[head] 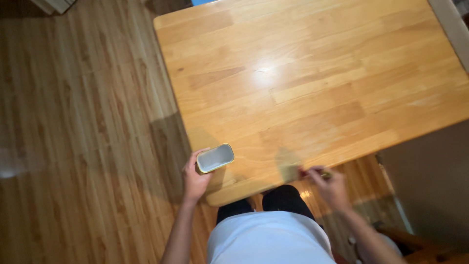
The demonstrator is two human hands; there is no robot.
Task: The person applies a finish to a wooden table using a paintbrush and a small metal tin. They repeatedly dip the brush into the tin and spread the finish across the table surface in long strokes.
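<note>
My left hand (pixel 194 178) grips a small rounded-rectangular tin (pixel 215 158) with a yellow-green rim and a pale inside, at the near left corner of a wooden table (pixel 312 78). The tin's open side faces up. My right hand (pixel 331 187) is at the table's near edge, fingers pinched on a small blurred object (pixel 312 172) with dark red and yellowish parts; what it is cannot be told.
Wood plank floor (pixel 78 132) lies to the left of the table. A grey surface (pixel 430 181) sits at the right beyond the table's edge. My white shirt and dark trousers fill the bottom middle.
</note>
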